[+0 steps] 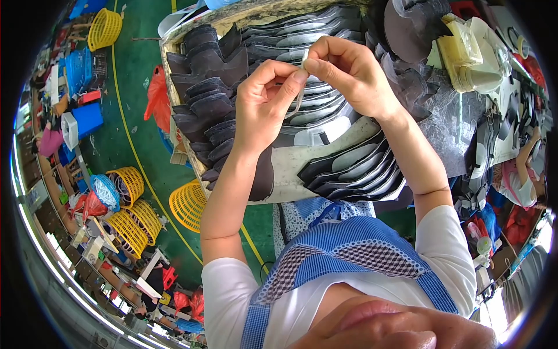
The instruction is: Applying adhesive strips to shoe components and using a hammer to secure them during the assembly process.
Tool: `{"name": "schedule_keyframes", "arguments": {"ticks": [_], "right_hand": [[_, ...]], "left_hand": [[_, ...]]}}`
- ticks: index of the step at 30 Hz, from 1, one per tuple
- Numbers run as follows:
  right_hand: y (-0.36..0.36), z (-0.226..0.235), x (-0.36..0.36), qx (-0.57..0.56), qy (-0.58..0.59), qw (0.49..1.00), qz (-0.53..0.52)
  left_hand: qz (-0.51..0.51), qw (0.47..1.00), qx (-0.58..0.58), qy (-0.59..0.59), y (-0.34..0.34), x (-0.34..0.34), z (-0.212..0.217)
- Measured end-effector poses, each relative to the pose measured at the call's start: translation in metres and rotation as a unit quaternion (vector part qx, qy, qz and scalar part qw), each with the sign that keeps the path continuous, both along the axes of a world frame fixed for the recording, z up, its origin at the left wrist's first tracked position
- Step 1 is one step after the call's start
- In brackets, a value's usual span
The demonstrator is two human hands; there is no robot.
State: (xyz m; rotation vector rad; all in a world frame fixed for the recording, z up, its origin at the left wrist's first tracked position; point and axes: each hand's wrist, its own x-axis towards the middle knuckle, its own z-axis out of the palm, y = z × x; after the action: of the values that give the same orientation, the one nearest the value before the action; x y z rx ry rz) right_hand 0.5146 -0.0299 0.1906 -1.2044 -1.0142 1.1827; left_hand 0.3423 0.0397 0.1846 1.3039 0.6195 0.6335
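Note:
Above the worktable [288,168], my two hands meet fingertip to fingertip on a thin white strip [300,102]. My left hand [263,102] pinches it between thumb and index finger. With a similar pinch, my right hand [356,75] grips its upper part, and the strip's loose end hangs below the fingers. Whether it is tape or cord is too small to tell. Under the hands lie overlapping rows of dark cut pieces with pale patches [322,125]. Plain dark brown pieces [200,110] are stacked to the left. Nearer my body, black and grey pieces [357,166] fan out.
A yellowish block of wrapped material [465,52] sits at the right beside a round dark piece [412,29]. An orange-red bag [156,99] hangs by the table's left edge. Yellow baskets [187,203] stand on the green floor. Another person [517,183] is at far right.

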Motion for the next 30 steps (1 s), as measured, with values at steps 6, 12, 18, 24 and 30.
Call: {"name": "schedule_keyframes", "arguments": {"ticks": [6, 12, 18, 24, 30], "right_hand": [[0.0, -0.015, -0.001, -0.037, -0.014, 0.999, -0.014], [-0.01, -0.077, 0.091, -0.082, -0.241, 0.927, -0.275], [0.008, -0.036, 0.018, 0.113, -0.22, 0.961, -0.119], [0.002, -0.032, 0.012, -0.003, 0.11, 0.989, -0.101], [0.0, -0.044, 0.031, -0.089, 0.052, 0.994, -0.023]], "left_hand": [[0.091, 0.996, -0.022, 0.002, -0.003, 0.004, 0.006], [0.221, 0.955, -0.128, -0.147, 0.057, -0.064, 0.007], [0.045, 0.997, -0.052, 0.023, 0.019, -0.001, -0.005], [-0.073, 0.985, -0.151, 0.047, 0.024, 0.017, -0.012], [-0.093, 0.985, -0.108, 0.097, 0.029, 0.024, -0.026]]}}
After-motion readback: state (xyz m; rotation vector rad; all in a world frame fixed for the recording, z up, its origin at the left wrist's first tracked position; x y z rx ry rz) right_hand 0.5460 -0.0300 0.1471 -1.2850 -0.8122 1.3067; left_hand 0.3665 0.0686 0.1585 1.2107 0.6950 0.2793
